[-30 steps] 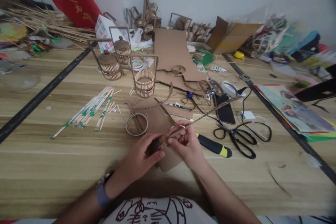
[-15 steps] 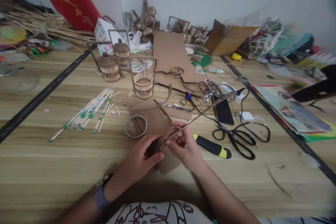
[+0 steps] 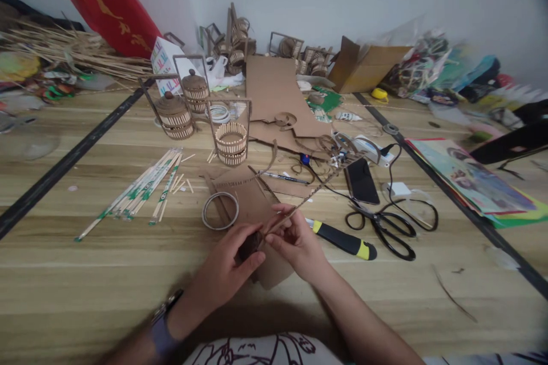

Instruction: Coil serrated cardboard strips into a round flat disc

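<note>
left hand (image 3: 225, 265) has a dark brown roll (image 3: 248, 246) gripped between thumb and fingers | right hand (image 3: 299, 245) pinching a thin cardboard strip (image 3: 314, 192) right beside it, far end slanting off toward the phone (image 3: 363, 181) | both hands over a cardboard sheet (image 3: 274, 268) on the table (image 3: 107, 274), yellow-black cutter (image 3: 342, 239) just right of them

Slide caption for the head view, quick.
Left hand holds a small dark piece, right hand pinches a long brown strip; scissors lie to the right.
</note>
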Tool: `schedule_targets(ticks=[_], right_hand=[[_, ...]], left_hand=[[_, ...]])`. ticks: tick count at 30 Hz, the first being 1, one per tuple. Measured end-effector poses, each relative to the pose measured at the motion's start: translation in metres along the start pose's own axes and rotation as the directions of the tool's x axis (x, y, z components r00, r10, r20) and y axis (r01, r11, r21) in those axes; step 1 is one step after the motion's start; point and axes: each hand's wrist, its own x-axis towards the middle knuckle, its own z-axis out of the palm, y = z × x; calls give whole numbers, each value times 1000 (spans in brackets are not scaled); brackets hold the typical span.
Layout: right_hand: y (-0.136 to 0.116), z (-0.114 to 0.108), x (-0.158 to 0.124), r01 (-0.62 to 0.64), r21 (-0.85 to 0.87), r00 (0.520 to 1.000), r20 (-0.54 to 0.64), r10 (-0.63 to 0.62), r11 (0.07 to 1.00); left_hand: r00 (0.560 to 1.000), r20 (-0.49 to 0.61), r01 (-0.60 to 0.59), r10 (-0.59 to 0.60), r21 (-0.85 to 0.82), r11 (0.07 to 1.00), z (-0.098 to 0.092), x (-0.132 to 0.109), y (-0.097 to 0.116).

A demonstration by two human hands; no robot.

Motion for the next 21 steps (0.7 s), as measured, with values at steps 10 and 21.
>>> schedule_targets(ticks=[10, 21], right_hand=[[4, 2, 6, -67, -112, 994, -98, 56, 991], [-5, 0, 8, -315, -206, 942, 50, 331, 926]], left_hand=[[998, -60, -6, 15, 147, 989, 0, -5, -6], [920, -30, -320, 392, 521, 792, -1, 0, -13]])
